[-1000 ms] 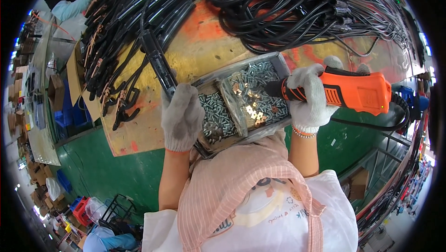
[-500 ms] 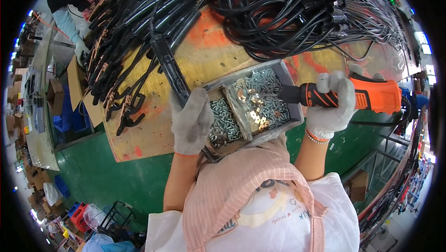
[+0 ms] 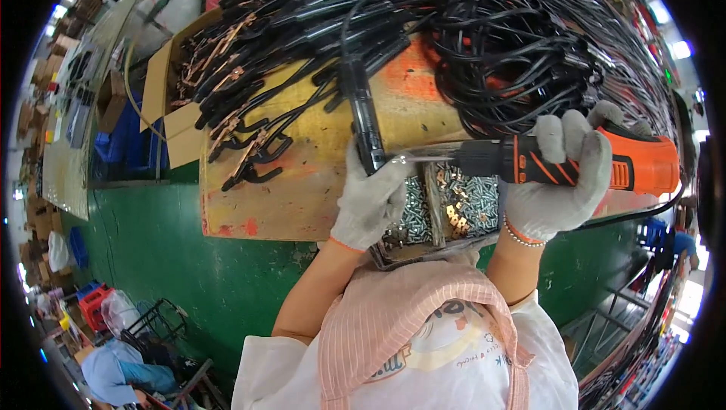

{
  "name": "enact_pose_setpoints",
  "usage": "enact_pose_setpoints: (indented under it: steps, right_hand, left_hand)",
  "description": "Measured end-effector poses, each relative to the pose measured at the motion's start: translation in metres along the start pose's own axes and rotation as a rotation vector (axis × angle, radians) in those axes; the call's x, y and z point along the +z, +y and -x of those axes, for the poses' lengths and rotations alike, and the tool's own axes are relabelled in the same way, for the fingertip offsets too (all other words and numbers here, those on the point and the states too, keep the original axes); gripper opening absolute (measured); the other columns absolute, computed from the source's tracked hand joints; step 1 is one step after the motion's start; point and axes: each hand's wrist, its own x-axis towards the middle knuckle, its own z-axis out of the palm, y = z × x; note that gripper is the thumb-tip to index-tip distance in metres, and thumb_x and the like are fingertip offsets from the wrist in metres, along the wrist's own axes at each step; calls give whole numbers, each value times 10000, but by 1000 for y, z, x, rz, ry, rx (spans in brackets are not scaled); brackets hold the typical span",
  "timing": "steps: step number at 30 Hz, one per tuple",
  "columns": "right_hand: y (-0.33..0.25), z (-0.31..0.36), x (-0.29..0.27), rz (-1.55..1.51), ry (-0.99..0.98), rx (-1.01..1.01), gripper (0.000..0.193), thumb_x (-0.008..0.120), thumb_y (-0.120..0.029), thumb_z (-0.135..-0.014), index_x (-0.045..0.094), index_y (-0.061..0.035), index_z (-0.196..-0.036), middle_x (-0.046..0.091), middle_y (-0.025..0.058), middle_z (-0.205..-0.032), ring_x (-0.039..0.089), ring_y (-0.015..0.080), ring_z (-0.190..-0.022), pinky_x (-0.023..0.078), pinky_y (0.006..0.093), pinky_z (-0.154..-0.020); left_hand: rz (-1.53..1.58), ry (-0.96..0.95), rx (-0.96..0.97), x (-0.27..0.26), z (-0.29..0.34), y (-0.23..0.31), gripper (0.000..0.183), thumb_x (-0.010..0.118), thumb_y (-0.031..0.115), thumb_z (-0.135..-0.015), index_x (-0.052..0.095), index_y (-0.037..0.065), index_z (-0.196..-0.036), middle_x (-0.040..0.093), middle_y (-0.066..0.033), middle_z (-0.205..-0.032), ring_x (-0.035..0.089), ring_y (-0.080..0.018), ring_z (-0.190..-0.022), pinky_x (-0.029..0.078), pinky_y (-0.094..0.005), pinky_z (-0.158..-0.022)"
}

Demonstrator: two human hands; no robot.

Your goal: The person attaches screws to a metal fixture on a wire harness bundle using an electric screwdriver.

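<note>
My left hand (image 3: 367,202), in a grey-white glove, is closed around the lower end of a black welding electrode holder (image 3: 361,104); its cable runs away toward the far pile. The fingers hide the holder's near end. My right hand (image 3: 556,183), gloved too, grips an orange and black electric screwdriver (image 3: 643,160). Its bit points left and reaches the left thumb and the side of the holder; exact contact is hard to make out. Below the screwdriver sits a divided box (image 3: 412,256) with silver screws (image 3: 414,217) and small copper-coloured pieces (image 3: 456,217).
Many electrode holders with copper jaws (image 3: 253,149) lie piled at the far left of the worn yellow table (image 3: 302,194). Coiled black cables (image 3: 491,69) fill its far right. An open carton (image 3: 185,134) stands left of the table. Another person (image 3: 113,368) is at lower left.
The screwdriver has swung from over the screws to the electrode holder in my left hand, bit now beside the thumb. The whole view has shifted, and the person at upper left has left it.
</note>
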Motion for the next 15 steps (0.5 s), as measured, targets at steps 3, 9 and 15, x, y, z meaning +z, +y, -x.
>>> enact_pose_setpoints:
  steps: [3,9,15]
  right_hand:
    - [17,1,10,77,-29,-7,302,493,-69,-925,424,-29,-1217,310,-20,-719,290,92,-650,294,227,-581]
    - [34,9,13,290,29,13,417,482,-59,-902,354,-46,-1298,296,-14,-713,290,94,-618,307,228,-582]
    - [33,10,28,521,-62,-11,480,575,0,-822,415,-54,-1271,434,32,-713,419,150,-572,397,285,-537]
  left_hand:
    - [31,-41,-34,-7,-3,-3,599,647,49,-856,250,98,-1302,491,-7,-576,449,-99,-370,366,-241,-309]
    - [13,5,-86,-4,-3,0,496,606,30,-867,299,110,-1248,485,-28,-575,437,-111,-384,363,-254,-341]
    - [49,-28,-72,-9,-7,-4,819,649,63,-837,88,55,-1435,552,-38,-703,485,-100,-417,378,-250,-320]
